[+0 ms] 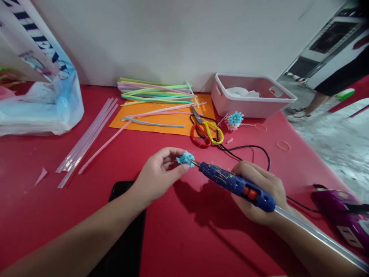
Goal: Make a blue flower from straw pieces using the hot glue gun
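Observation:
Between the thumb and fingers of my left hand [161, 173] is a small blue craft flower [186, 158], held above the red table. My right hand [261, 184] is wrapped around a dark blue glue gun [227, 179], its metal nozzle pointing left and meeting the flower; whether they touch or just overlap I cannot tell. A long clear glue stick [319, 234] sticks out of the gun's back end over my right forearm. Beyond my hands lie scissors [206, 132] with one red and one yellow handle. Near them is a blue and pink flower [235, 120].
Several coloured pipe cleaners [155, 92] lie on an orange sheet [173, 129]. Clear glue sticks [86, 134] are at left, beside a plastic bag [66, 100]. A pink basket [253, 105] stands behind. A black phone [127, 238] and purple power strip [337, 211] flank my arms.

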Demonstrator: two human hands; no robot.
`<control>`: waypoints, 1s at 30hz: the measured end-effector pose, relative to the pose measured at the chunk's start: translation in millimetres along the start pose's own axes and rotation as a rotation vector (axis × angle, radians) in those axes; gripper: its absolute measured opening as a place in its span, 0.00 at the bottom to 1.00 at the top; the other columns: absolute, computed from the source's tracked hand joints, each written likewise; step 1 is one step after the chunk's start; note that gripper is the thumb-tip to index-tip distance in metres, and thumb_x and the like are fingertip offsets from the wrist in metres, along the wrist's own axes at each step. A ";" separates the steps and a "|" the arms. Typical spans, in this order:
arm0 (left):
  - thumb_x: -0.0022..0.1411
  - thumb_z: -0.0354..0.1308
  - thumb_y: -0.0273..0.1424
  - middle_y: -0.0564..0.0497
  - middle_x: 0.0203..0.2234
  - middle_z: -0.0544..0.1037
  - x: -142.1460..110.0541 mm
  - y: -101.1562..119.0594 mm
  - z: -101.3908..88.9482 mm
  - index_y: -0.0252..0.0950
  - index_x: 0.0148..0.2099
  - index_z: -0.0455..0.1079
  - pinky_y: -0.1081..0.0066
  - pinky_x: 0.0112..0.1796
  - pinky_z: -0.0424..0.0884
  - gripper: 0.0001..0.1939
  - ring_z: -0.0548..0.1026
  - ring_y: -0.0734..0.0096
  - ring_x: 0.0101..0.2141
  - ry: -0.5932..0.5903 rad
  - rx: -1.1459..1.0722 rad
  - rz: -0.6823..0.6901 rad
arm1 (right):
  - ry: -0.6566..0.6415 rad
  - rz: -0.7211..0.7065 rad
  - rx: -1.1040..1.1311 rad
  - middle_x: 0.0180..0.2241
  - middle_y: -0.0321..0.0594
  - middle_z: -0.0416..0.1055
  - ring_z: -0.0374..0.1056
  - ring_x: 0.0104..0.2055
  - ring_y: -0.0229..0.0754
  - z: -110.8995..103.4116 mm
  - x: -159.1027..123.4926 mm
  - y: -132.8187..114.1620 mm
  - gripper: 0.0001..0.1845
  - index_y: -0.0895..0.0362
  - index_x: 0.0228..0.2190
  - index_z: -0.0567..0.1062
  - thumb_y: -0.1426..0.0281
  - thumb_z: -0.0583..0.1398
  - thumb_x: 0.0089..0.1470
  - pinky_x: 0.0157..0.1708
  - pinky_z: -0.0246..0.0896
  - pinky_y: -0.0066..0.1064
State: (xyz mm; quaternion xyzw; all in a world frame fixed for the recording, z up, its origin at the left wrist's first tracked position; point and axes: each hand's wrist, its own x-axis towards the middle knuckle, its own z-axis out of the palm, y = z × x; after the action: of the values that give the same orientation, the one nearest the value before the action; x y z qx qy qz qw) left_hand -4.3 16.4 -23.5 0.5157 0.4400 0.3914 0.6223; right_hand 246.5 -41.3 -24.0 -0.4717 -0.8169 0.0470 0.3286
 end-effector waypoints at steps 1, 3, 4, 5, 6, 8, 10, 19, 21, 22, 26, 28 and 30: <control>0.54 0.70 0.34 0.47 0.43 0.80 -0.1 0.7 0.2 0.35 0.46 0.71 0.64 0.49 0.72 0.18 0.78 0.66 0.44 0.003 -0.002 -0.004 | -0.003 -0.004 0.000 0.24 0.33 0.61 0.58 0.23 0.38 0.2 0.0 0.1 0.06 0.52 0.31 0.63 0.70 0.57 0.52 0.24 0.53 0.31; 0.55 0.70 0.34 0.46 0.43 0.80 -0.1 1.8 0.7 0.34 0.46 0.71 0.63 0.49 0.72 0.19 0.78 0.66 0.44 0.002 -0.006 -0.013 | -0.009 -0.011 0.004 0.24 0.33 0.61 0.58 0.23 0.38 0.4 0.0 0.1 0.06 0.52 0.31 0.62 0.69 0.57 0.52 0.24 0.53 0.31; 0.55 0.70 0.34 0.46 0.43 0.80 0.0 2.1 0.8 0.34 0.46 0.71 0.63 0.49 0.72 0.19 0.78 0.65 0.44 0.001 -0.006 -0.016 | -0.013 -0.014 0.008 0.24 0.33 0.61 0.58 0.23 0.38 0.3 0.3 -0.2 0.06 0.52 0.31 0.62 0.70 0.57 0.52 0.24 0.54 0.31; 0.55 0.69 0.34 0.46 0.43 0.80 0.0 2.2 0.9 0.34 0.46 0.70 0.63 0.49 0.73 0.19 0.79 0.65 0.43 0.001 -0.006 -0.019 | -0.016 -0.016 0.013 0.25 0.34 0.62 0.59 0.24 0.39 0.1 0.7 -0.7 0.06 0.52 0.32 0.62 0.70 0.57 0.52 0.24 0.55 0.31; 0.55 0.69 0.34 0.46 0.43 0.80 -0.1 2.3 1.0 0.34 0.46 0.70 0.63 0.49 0.73 0.19 0.79 0.65 0.43 0.002 -0.005 -0.021 | -0.012 -0.026 0.017 0.26 0.35 0.64 0.62 0.25 0.39 -0.3 1.3 -1.3 0.06 0.52 0.33 0.64 0.71 0.57 0.51 0.25 0.57 0.31; 0.55 0.69 0.34 0.47 0.43 0.80 -0.6 2.1 1.0 0.35 0.46 0.71 0.64 0.49 0.73 0.18 0.79 0.66 0.44 0.009 0.002 -0.013 | -0.011 -0.047 0.008 0.30 0.38 0.69 0.67 0.28 0.41 -1.2 3.0 -3.0 0.11 0.52 0.38 0.66 0.73 0.57 0.50 0.28 0.62 0.31; 0.55 0.69 0.33 0.47 0.43 0.80 -1.1 1.9 1.0 0.35 0.46 0.71 0.65 0.50 0.72 0.18 0.78 0.66 0.45 0.017 0.011 -0.004 | -0.011 -0.068 -0.007 0.32 0.40 0.72 0.70 0.32 0.43 -2.0 4.6 -4.3 0.16 0.53 0.42 0.67 0.75 0.57 0.49 0.31 0.65 0.32; 0.55 0.70 0.35 0.46 0.44 0.81 -0.6 2.4 0.7 0.35 0.46 0.73 0.65 0.50 0.73 0.18 0.79 0.64 0.46 0.022 0.007 -0.012 | -0.001 -0.033 -0.016 0.28 0.38 0.68 0.67 0.27 0.41 -0.9 1.9 -2.7 0.09 0.52 0.36 0.66 0.74 0.57 0.50 0.26 0.60 0.33; 0.55 0.70 0.35 0.46 0.44 0.82 -0.6 2.2 0.7 0.35 0.47 0.73 0.65 0.50 0.73 0.18 0.79 0.64 0.46 0.018 -0.004 -0.008 | -0.009 -0.030 -0.021 0.27 0.37 0.67 0.66 0.27 0.41 -0.6 1.0 -2.4 0.08 0.52 0.35 0.65 0.74 0.57 0.51 0.26 0.58 0.33; 0.55 0.70 0.35 0.46 0.44 0.82 -0.7 2.2 0.7 0.35 0.47 0.73 0.65 0.50 0.73 0.18 0.79 0.64 0.46 0.016 -0.009 -0.007 | -0.014 -0.027 -0.023 0.27 0.37 0.67 0.65 0.26 0.41 -0.4 0.5 -2.2 0.08 0.52 0.35 0.65 0.73 0.57 0.51 0.26 0.58 0.33; 0.56 0.70 0.34 0.45 0.44 0.82 -1.1 2.6 0.9 0.34 0.47 0.73 0.64 0.51 0.73 0.18 0.79 0.63 0.47 0.015 -0.006 -0.003 | -0.005 -0.020 -0.016 0.26 0.36 0.65 0.62 0.25 0.40 0.4 -0.5 -1.5 0.06 0.52 0.33 0.65 0.72 0.57 0.51 0.25 0.56 0.32; 0.56 0.69 0.34 0.45 0.45 0.81 -1.3 2.6 0.7 0.34 0.47 0.73 0.65 0.51 0.73 0.18 0.79 0.64 0.47 0.011 -0.003 0.000 | -0.001 -0.028 -0.018 0.26 0.35 0.64 0.62 0.25 0.39 0.2 0.3 -1.9 0.06 0.52 0.32 0.64 0.73 0.57 0.51 0.25 0.56 0.32; 0.56 0.69 0.33 0.45 0.45 0.81 -1.3 2.3 0.3 0.33 0.47 0.73 0.66 0.51 0.73 0.18 0.79 0.65 0.47 0.003 -0.003 0.005 | -0.006 -0.035 -0.028 0.25 0.35 0.63 0.61 0.25 0.39 -0.5 1.6 -2.8 0.07 0.52 0.32 0.63 0.73 0.57 0.51 0.25 0.56 0.31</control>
State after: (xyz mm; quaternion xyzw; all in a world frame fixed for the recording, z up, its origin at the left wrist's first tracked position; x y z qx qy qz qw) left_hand -4.4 15.5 -21.0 0.5156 0.4390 0.3941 0.6214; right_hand 244.3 -41.7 -21.8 -0.4617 -0.8266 0.0311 0.3203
